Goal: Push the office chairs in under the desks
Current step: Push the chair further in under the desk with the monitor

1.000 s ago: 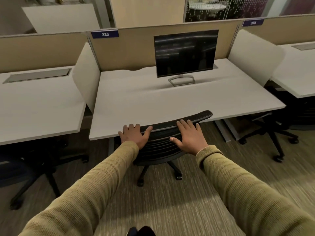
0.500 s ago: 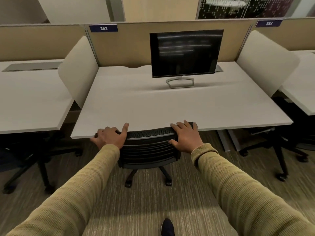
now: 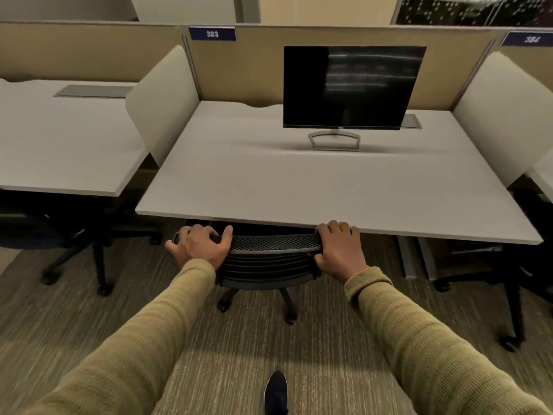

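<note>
A black mesh-backed office chair stands at the front edge of the white desk marked 383. Its seat is hidden under the desktop; the backrest top sits just below the desk's front edge. My left hand grips the left end of the backrest top. My right hand grips the right end, knuckles close to the desk edge. Two chair casters show on the carpet below.
A dark monitor stands at the back of the desk. White side dividers flank it. Another chair sits under the left desk, and one more at the right. My shoe is on the striped carpet.
The chair has rolled forward and squared up, so its back now meets the desk edge. Both hands went with it and slid out to the ends of the backrest. I stepped closer.
</note>
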{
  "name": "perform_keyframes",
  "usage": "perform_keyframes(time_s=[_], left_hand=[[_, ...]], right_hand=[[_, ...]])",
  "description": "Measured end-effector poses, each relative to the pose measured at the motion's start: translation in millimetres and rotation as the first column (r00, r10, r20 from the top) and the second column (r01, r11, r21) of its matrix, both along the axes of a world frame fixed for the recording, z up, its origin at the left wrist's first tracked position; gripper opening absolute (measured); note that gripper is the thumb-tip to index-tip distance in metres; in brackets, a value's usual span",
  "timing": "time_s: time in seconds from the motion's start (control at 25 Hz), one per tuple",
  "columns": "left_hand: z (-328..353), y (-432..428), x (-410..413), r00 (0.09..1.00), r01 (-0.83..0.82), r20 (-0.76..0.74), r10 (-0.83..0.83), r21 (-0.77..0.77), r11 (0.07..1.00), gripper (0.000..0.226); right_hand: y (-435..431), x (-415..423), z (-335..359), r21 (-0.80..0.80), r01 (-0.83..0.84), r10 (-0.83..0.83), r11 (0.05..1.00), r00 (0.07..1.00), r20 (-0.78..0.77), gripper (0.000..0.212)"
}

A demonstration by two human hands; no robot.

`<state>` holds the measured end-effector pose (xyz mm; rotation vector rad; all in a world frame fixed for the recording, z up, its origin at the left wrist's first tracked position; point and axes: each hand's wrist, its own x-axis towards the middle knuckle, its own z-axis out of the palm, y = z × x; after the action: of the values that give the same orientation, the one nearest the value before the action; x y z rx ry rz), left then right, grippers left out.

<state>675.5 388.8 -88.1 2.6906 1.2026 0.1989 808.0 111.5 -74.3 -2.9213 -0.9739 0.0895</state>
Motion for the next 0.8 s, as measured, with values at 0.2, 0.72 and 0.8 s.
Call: perform_keyframes(time_s=[0.2, 0.72, 0.8], left_hand=[[1.6, -37.7, -30.7, 1.0, -0.022, 0.015, 0.022, 0.038, 0.999, 0.054], [17.0, -104.6, -31.2, 0.999, 0.042, 0.022, -0.044, 0.072, 0.997, 0.058], [17.4, -105.3, -23.0, 0.998, 0.056, 0.019, -0.057, 0.077, 0.995, 0.056]], right_hand=[[-38.7, -22.9, 1.7, 0.022, -0.039, 0.039, 0.999, 0.999, 0.0, 0.05], [-123.8, -39.9, 6.7, 0.06, -0.03, 0.027, 0.998, 0.998, 0.062, 0.04], [-125.6, -31.9, 7.9, 0.066, -0.027, 0.024, 0.997, 0.998, 0.056, 0.041]])
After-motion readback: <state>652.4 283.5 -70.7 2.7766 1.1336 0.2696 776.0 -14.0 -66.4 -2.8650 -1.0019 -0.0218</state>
